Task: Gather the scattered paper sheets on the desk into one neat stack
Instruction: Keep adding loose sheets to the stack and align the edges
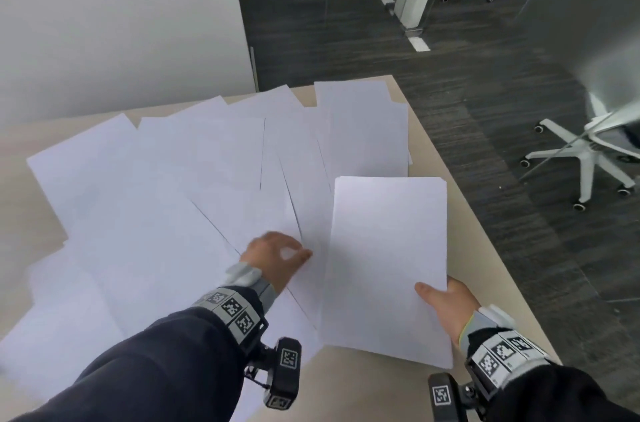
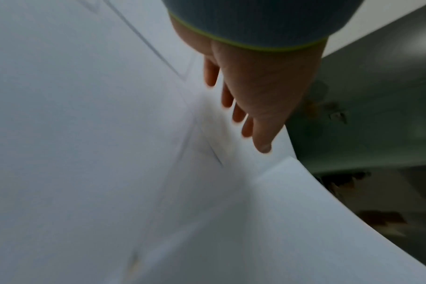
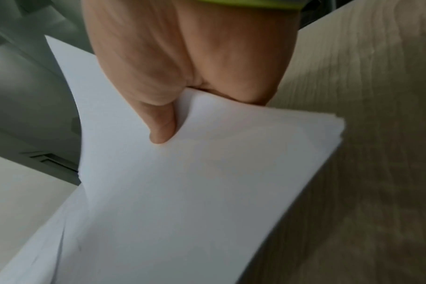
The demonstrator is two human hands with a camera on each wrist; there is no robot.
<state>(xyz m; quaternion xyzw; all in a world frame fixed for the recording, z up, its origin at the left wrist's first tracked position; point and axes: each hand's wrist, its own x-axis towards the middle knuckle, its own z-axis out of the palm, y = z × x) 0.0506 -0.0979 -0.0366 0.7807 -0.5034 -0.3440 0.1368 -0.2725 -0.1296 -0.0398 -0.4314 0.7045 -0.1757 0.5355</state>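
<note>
The paper sheets (image 1: 166, 186) lie fanned and overlapping across most of the desk (image 1: 20, 141), from the far left edge to the right corner, with more sheets spilling toward the near left. They are thin, light and floppy; each one should bend or crease under a careless pinch, and because they lie flat on one another, a fingertip is likely to slide a sheet rather than lift it. The best hold is probably at a free edge or corner, where a finger can get underneath.

Near the middle, the left hand (image 1: 277, 259) hangs over the overlapping sheets with its fingers loosely extended downward; the left wrist view shows the fingertips (image 2: 264, 147) near or touching the paper, grasping nothing. Contact cannot be told for certain, as the view is blurred.

To the right, the gathered stack (image 1: 384, 266) is tilted up off the desk, its edges fairly even. The right hand (image 1: 450, 307) grips it at the near right edge, thumb (image 3: 161, 132) pressed on top and the other fingers hidden beneath. Held at one side only, the stack sags a little at its far end; several sheets together are stiffer than one, yet smooth enough that loose ones could slip out if the pinch relaxes.

Beyond the desk's right edge stands an office chair (image 1: 588, 155) on dark carpet.
</note>
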